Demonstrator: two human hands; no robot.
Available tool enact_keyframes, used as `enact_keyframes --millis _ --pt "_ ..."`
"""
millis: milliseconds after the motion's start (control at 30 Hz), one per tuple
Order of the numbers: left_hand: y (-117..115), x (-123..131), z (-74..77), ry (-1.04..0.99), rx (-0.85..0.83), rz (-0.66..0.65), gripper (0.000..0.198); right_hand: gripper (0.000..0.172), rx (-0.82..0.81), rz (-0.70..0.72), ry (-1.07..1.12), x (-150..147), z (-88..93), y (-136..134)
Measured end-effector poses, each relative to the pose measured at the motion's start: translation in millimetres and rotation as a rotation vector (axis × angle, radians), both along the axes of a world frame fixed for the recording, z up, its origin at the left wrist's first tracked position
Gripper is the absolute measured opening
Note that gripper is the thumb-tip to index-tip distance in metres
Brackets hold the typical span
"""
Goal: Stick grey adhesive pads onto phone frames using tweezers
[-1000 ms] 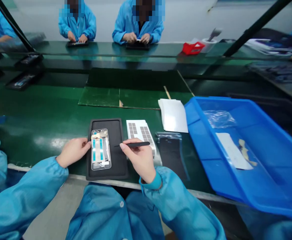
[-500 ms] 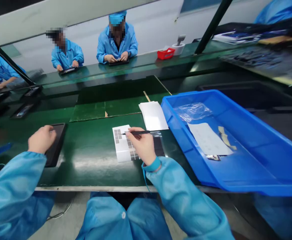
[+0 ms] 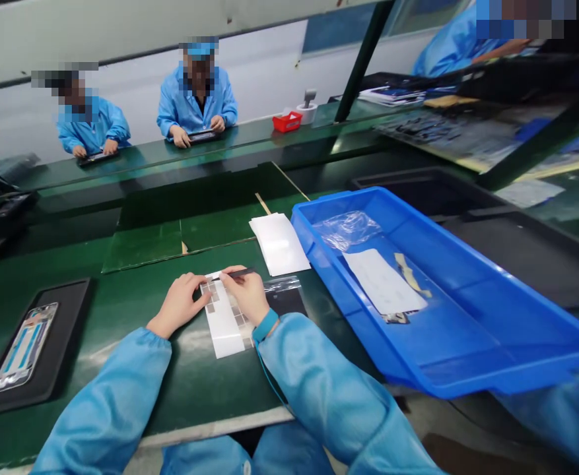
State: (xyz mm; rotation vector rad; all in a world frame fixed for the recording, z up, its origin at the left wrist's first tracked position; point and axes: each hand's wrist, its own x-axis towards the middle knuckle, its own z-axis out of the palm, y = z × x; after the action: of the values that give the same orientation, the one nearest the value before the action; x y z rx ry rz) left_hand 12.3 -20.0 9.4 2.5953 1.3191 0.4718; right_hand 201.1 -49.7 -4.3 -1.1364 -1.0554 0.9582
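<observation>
A white sheet with grey square stickers (image 3: pixel 227 330) lies on the green table in front of me. My right hand (image 3: pixel 247 293), with a blue wrist strap, is closed on dark tweezers (image 3: pixel 242 272) above the sheet's top edge. At the sheet's upper left corner is my left hand (image 3: pixel 183 303), thumb and fingers bent against the edge; whether it pinches anything is too small to tell. On the left, a phone frame with blue strips (image 3: pixel 26 346) rests in a black tray (image 3: pixel 66 330).
A large blue bin (image 3: pixel 467 330) with papers and clear plastic stands right. White sheets (image 3: pixel 280 244) are stacked beside it. A clear bag with dark content (image 3: pixel 286 300) lies nearer. Across the table, people in blue work; a red basket (image 3: pixel 287 122) stands there.
My left hand has moved from the black tray to the sheet, next to my right hand. The view has turned right, and the phone frame in the tray now shows.
</observation>
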Motion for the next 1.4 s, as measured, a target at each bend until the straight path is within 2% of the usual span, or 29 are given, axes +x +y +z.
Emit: enact_keyframes --millis 267,400,667,833,967,1100,1200,1400 --pt "-2 1 -0.5 0.026 -0.01 -0.004 0.031 0.026 -0.024 0.031 -0.043 3 -2.5 -3" --pt "2 1 -1.2 0.051 -0.006 0.02 0.034 0.026 -0.012 0.029 -0.202 6 -6.4 0" --pt "1 1 -2.7 0.038 0.03 -0.01 0.034 0.034 -0.049 0.021 -0.349 9 -6.1 -1" --pt "3 0 -2.3 0.045 0.017 -0.002 0.035 0.035 -0.058 0.015 -0.339 10 -6.3 0" --pt "-2 2 -2.8 -0.041 -0.028 0.005 0.031 0.033 -0.059 0.019 -0.311 10 -6.7 -1" --pt "-3 2 -1.2 -0.192 -0.081 0.12 0.026 0.032 -0.021 0.067 -0.265 7 -2.6 -3" --pt "27 -2 6.1 -0.245 -0.059 0.324 0.026 0.03 -0.025 0.065 -0.264 5 2.4 -4" --pt "148 -6 38.1 -0.289 -0.05 0.816 0.041 0.025 -0.028 0.076 -0.236 3 7.8 -7"
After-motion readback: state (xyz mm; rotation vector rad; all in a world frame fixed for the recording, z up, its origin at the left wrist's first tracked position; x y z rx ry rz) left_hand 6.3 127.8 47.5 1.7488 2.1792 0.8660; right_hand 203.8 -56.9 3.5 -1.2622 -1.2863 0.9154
